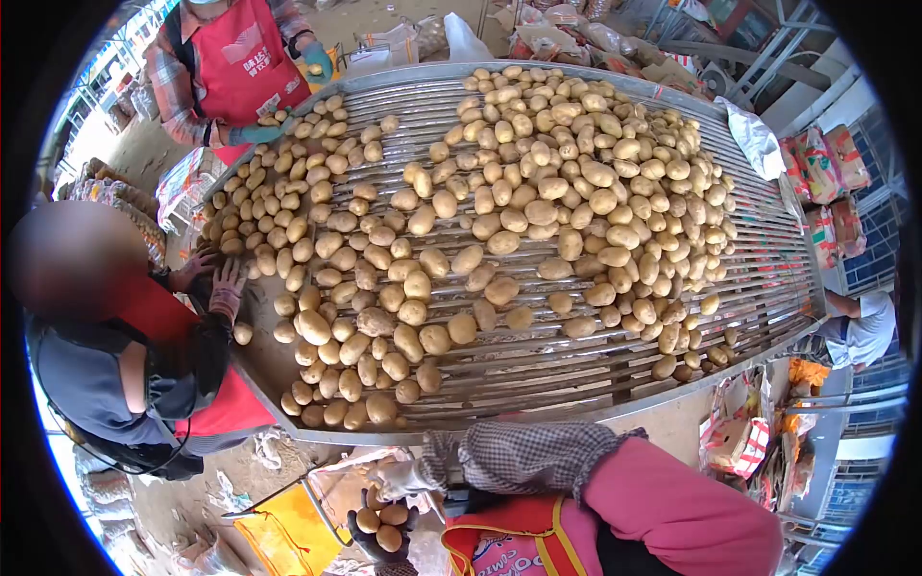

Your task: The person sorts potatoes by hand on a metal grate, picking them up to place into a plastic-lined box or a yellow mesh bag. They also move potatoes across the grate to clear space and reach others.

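Observation:
My left hand, in a dark glove, is turned palm up below the table's near edge. It cradles several potatoes, its fingers curled around them. Just above it is my right hand, in a whitish glove, close to the topmost potato in the left hand. The right fingers are small and indistinct, so whether they grip anything cannot be made out. A checked sleeve cover and pink sleeve lead to that hand. Loose potatoes lie on the slatted metal table beyond my hands.
A large potato heap covers the table's right half. At the left edge, a person's gloved hand rests by potatoes. Another person in a red apron holds potatoes at the far left. A yellow sack hangs on a frame beside me.

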`<action>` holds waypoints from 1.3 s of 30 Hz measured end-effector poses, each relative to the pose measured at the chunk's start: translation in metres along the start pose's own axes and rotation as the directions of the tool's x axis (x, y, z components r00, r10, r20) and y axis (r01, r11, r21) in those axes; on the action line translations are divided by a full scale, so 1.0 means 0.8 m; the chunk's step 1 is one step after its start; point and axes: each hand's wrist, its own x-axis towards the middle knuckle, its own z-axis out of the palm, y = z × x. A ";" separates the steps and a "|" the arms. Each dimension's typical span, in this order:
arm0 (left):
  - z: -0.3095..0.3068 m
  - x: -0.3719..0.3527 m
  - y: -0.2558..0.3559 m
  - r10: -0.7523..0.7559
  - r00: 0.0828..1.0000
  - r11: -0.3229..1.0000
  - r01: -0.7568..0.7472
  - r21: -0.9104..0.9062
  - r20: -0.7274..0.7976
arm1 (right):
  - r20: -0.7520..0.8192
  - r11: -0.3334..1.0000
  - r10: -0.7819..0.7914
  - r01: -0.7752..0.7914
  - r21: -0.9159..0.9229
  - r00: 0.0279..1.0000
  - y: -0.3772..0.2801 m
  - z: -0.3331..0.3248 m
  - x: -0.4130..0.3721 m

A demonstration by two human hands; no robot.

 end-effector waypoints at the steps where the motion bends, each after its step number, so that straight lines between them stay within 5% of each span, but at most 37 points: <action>1: -0.003 -0.001 0.008 0.052 0.997 0.987 -0.044 0.154 -0.048 | -0.055 0.994 -0.077 0.072 -0.082 0.996 -0.004 0.016 0.001; 2: -0.012 0.010 0.011 -0.024 0.973 1.000 0.022 -0.010 -0.228 | -0.102 0.976 -0.156 0.138 -0.167 0.982 -0.010 0.028 0.002; 3: -0.060 0.032 0.023 -0.113 0.987 0.988 0.124 0.096 -0.111 | -0.140 0.947 -0.235 0.195 -0.254 0.962 -0.013 0.037 0.003; 5: -0.093 0.058 0.020 0.001 0.861 0.937 0.178 0.302 -0.509 | 0.018 0.960 -0.096 0.088 0.266 0.995 0.035 0.028 0.005; 6: -0.048 0.042 0.015 0.114 0.906 0.919 0.060 0.389 -0.407 | -0.123 0.938 -0.188 0.215 0.272 0.975 0.016 -0.021 -0.063; 7: -0.033 0.050 0.008 0.176 0.937 0.909 -0.037 0.415 -0.302 | -0.288 0.996 -0.071 0.084 0.031 0.955 0.018 -0.062 -0.093; 8: -0.015 0.055 0.006 0.122 0.978 0.927 -0.051 0.373 -0.170 | -0.519 0.965 -0.252 0.169 -0.201 0.817 -0.001 -0.111 -0.151; 9: 0.014 0.060 0.004 0.073 0.997 0.943 -0.059 0.328 -0.031 | -0.682 0.914 -0.357 0.087 -0.397 0.639 0.027 -0.144 -0.180; 10: 0.075 0.047 0.005 -0.028 0.976 0.946 -0.043 0.320 0.216 | -0.784 0.787 -0.451 -0.223 -0.575 0.427 0.055 -0.166 -0.220; 11: 0.103 0.050 0.001 -0.119 0.964 0.947 0.038 0.318 0.239 | -0.856 0.772 -0.315 -0.414 -0.483 0.411 0.051 -0.203 -0.264; 13: 0.132 0.080 -0.009 -0.343 0.796 0.936 0.245 0.253 0.498 | -0.916 0.590 -0.263 -0.700 -0.401 0.303 0.076 -0.246 -0.313; 15: 0.207 0.066 -0.039 -0.245 0.866 0.901 0.037 0.432 0.437 | -0.930 0.516 -0.260 -0.776 -0.362 0.260 0.128 -0.281 -0.314; 17: 0.274 0.086 -0.064 -0.383 0.811 0.842 0.110 0.528 0.441 | -0.961 0.576 0.005 -0.787 -0.222 0.275 0.163 -0.304 -0.292; 20: 0.331 0.107 -0.106 -0.475 0.733 0.835 0.200 0.513 0.487 | -0.956 0.809 -0.062 -0.547 -0.216 0.285 0.076 -0.268 -0.263; 21: 0.343 0.116 -0.112 -0.500 0.716 0.821 0.212 0.530 0.488 | -0.918 0.844 -0.117 -0.450 -0.293 0.379 0.048 -0.240 -0.260; 22: 0.354 0.127 -0.112 -0.544 0.677 0.774 0.175 0.609 0.496 | -0.862 0.956 -0.176 -0.126 -0.265 0.475 0.050 -0.209 -0.249; 23: 0.360 0.134 -0.114 -0.584 0.642 0.721 0.132 0.680 0.496 | -0.785 0.972 -0.147 -0.059 -0.227 0.602 0.028 -0.184 -0.249; 25: 0.332 0.136 -0.120 -0.498 0.652 0.766 0.022 0.642 0.572 | -0.824 0.961 -0.210 -0.044 -0.273 0.527 0.036 -0.157 -0.253; 27: 0.277 0.136 -0.090 -0.584 0.760 0.790 0.451 0.415 0.286 | -0.844 0.929 -0.123 -0.238 -0.283 0.522 0.045 -0.143 -0.308; 31: 0.141 0.112 -0.017 -0.530 0.809 0.828 0.428 0.363 0.254 | -0.988 0.724 -0.046 -0.687 0.067 -0.146 0.098 -0.181 -0.414; 33: 0.146 0.107 -0.013 -0.502 0.836 0.835 0.401 0.378 0.221 | -0.947 0.729 -0.057 -0.662 0.176 -0.315 0.147 -0.221 -0.447; 35: 0.157 0.099 -0.013 -0.436 0.885 0.849 0.345 0.400 0.162 | -0.920 0.766 0.257 -0.518 0.380 -0.295 0.133 -0.256 -0.447; 36: 0.162 0.094 -0.012 -0.398 0.908 0.856 0.317 0.409 0.130 | -0.901 0.670 0.305 -0.603 0.433 -0.309 0.120 -0.263 -0.428; 37: 0.167 0.089 -0.012 -0.358 0.929 0.861 0.288 0.418 0.095 | -0.922 0.743 0.285 -0.548 0.384 -0.260 0.110 -0.261 -0.403; 38: 0.170 0.086 -0.014 -0.316 0.947 0.865 0.262 0.428 0.059 | -0.963 0.659 0.239 -0.707 0.257 -0.126 0.113 -0.249 -0.372; 39: 0.184 0.089 -0.021 -0.307 0.950 0.870 0.255 0.422 0.059 | -0.996 0.694 0.059 -0.715 0.091 -0.069 0.095 -0.230 -0.344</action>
